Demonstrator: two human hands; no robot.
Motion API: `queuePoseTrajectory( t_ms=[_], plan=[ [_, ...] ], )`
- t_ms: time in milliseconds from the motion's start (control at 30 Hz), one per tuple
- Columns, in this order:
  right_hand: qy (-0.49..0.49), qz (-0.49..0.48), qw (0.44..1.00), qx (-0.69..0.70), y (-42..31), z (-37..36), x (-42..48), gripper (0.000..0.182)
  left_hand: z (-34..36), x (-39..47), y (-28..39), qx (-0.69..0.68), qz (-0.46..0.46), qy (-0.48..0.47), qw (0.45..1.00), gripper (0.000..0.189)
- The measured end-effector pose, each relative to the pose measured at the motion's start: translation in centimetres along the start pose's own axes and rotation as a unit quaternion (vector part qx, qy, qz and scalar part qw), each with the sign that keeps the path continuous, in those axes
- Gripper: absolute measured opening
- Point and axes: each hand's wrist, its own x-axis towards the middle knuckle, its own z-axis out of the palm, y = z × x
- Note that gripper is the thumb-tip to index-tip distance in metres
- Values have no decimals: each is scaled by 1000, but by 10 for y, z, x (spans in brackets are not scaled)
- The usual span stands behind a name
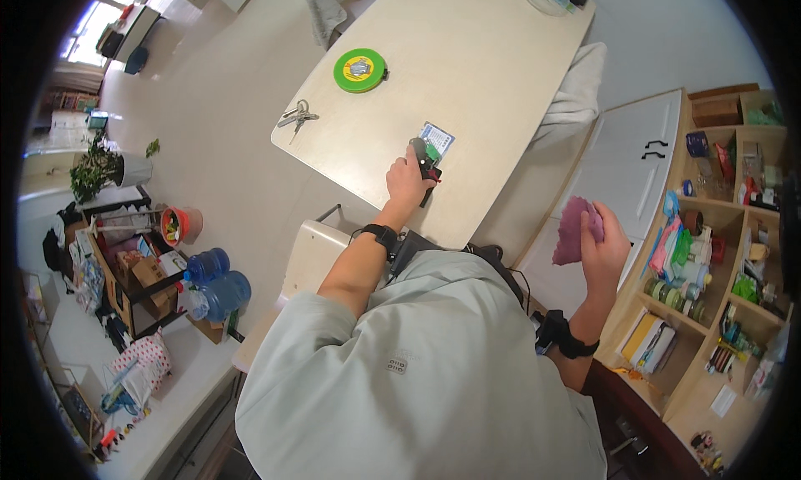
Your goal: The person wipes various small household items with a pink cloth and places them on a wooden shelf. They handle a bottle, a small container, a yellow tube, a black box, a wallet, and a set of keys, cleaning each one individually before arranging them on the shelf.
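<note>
My left hand is at the near end of the table, with thumb and index finger closed around a small black tool that has green and red parts. Its exact kind is hard to tell, since my fingers cover some of it. Partly under or right behind it lies a blue-and-white printed card. Off the table's right side, my right hand holds up a folded purple cloth with a ragged edge.
On the pale table are a round green tape reel and a bunch of keys near the left corner. A chair stands close on my left. Wooden shelves full of small goods and white cabinet doors line the right.
</note>
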Motion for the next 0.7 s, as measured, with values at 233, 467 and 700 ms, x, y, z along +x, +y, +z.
queuePoseTrajectory(
  t_ms=[233,467,700],
  plan=[
    [-195,122,955,187,57,88,7,33,29,5,-19,-176,-18,-64,982,61],
    [-408,80,890,188,54,166,2,41,-8,-14,-14,-630,-149,-253,719,23],
    [-473,182,778,371,33,189,1,37,-7,-14,50,-615,-40,-326,717,23]
  ],
)
